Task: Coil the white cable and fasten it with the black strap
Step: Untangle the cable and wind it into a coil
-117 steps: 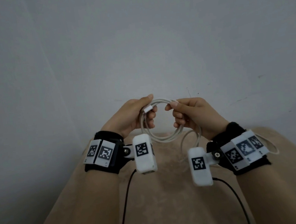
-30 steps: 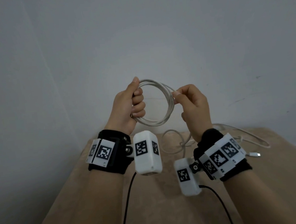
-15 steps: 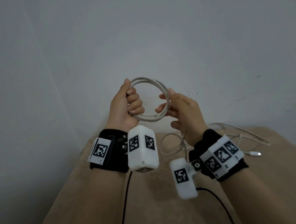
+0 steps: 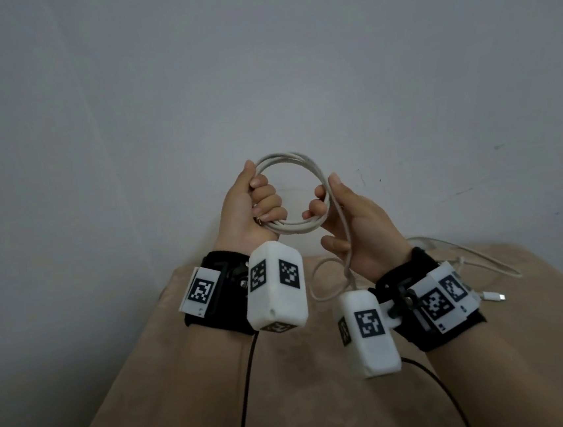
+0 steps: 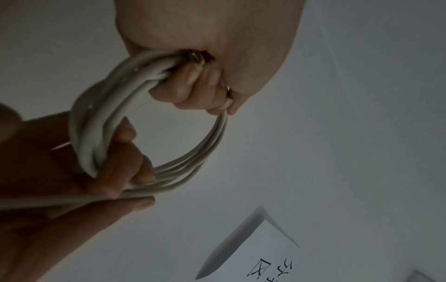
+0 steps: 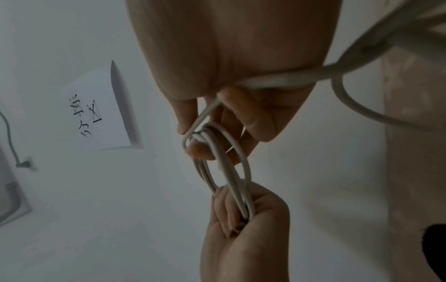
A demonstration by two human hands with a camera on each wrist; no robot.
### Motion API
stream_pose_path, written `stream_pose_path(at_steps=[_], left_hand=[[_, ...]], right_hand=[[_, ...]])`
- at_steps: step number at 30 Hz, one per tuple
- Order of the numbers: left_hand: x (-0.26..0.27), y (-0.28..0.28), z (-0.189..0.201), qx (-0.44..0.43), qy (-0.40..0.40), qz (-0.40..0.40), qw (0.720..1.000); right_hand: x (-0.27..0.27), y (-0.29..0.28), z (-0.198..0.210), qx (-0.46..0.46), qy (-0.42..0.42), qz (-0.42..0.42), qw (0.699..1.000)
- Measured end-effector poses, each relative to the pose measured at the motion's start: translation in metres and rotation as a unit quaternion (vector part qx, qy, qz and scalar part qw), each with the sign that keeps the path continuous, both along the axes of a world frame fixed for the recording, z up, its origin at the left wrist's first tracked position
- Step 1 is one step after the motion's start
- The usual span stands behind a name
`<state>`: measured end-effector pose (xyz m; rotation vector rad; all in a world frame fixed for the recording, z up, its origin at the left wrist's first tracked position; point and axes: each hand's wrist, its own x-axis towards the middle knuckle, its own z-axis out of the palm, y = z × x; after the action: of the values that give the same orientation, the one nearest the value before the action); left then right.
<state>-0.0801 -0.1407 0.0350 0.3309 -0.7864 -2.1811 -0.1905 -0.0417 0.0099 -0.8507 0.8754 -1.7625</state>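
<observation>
Coil [image 4: 291, 191] held up in front of the wall, clear of the table [image 4: 187, 394], ring face turned toward the head camera. Left hand [image 4: 249, 213] fisted round the coil's left side, all fingers curled over the bundled turns, thumb up along the top. Right hand [image 4: 353, 227] on the opposite, right side, fingers loosely hooked through the ring, with one free strand running down across the palm. From the right wrist view, that strand passes between thumb and fingers [image 6: 200, 150] rather than being tightly pinched.

Loose tail [image 4: 449, 259] drops from the right palm, loops below the wrist and trails off to the right over the table, ending in a plug [image 4: 492, 297]. So the slack lies right of and below the grip, nearer the right hand. Probably more turns to lay on, fed by the right, anchored by the left. No black strap visible in any view.
</observation>
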Motion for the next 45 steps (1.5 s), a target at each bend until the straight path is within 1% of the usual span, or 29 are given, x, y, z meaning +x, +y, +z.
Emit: stream_pose_path(at_steps=[4, 8, 10, 13, 16, 18, 19, 21, 23, 26, 27, 28, 33, 38, 41, 45], left_hand=[[-0.003, -0.001, -0.002, 0.006, -0.010, -0.015, 1.000], [-0.004, -0.003, -0.007, 0.012, -0.035, -0.045, 0.998], [-0.004, -0.003, -0.009, 0.008, -0.056, -0.047, 0.997], [-0.002, -0.002, -0.010, -0.036, -0.105, -0.040, 0.993], [0.003, -0.003, -0.010, -0.118, -0.182, -0.050, 0.975], [0.007, -0.003, -0.010, -0.194, -0.258, -0.050, 0.945], [0.009, -0.003, -0.010, -0.238, -0.299, -0.046, 0.923], [0.011, 0.001, -0.008, -0.322, -0.368, -0.036, 0.872], [0.011, 0.008, -0.005, -0.388, -0.417, -0.038, 0.821], [0.006, 0.019, -0.003, -0.459, -0.478, -0.034, 0.748], [0.004, 0.021, -0.004, -0.473, -0.487, -0.022, 0.734], [0.002, 0.021, -0.004, -0.480, -0.486, -0.012, 0.730], [-0.001, 0.020, -0.006, -0.465, -0.446, 0.029, 0.764], [0.000, 0.012, -0.007, -0.386, -0.390, 0.097, 0.830], [0.001, 0.008, -0.006, -0.338, -0.370, 0.127, 0.856], [0.002, 0.007, -0.005, -0.297, -0.345, 0.124, 0.881]], right_hand=[[-0.001, -0.001, -0.001, -0.003, 0.027, -0.028, 0.999], [-0.003, -0.004, -0.003, 0.007, 0.018, -0.047, 0.999], [-0.006, -0.005, -0.004, 0.010, 0.009, -0.049, 0.999], [-0.014, -0.003, -0.004, 0.029, 0.024, -0.038, 0.999], [-0.020, 0.001, -0.002, 0.064, 0.081, -0.020, 0.994], [-0.023, 0.003, -0.002, 0.085, 0.142, -0.011, 0.986], [-0.024, 0.004, -0.002, 0.093, 0.176, -0.007, 0.980], [-0.022, 0.006, -0.002, 0.106, 0.244, 0.002, 0.964], [-0.018, 0.007, -0.003, 0.116, 0.303, 0.023, 0.946], [-0.013, 0.006, -0.005, 0.130, 0.349, 0.047, 0.927], [-0.013, 0.007, -0.005, 0.133, 0.349, 0.045, 0.927], [-0.013, 0.007, -0.004, 0.135, 0.345, 0.040, 0.928], [-0.015, 0.008, -0.001, 0.121, 0.313, 0.015, 0.942], [-0.017, 0.011, 0.004, 0.099, 0.259, 0.002, 0.961], [-0.021, 0.012, 0.005, 0.096, 0.271, -0.003, 0.958], [-0.025, 0.013, 0.003, 0.096, 0.334, -0.011, 0.938]])
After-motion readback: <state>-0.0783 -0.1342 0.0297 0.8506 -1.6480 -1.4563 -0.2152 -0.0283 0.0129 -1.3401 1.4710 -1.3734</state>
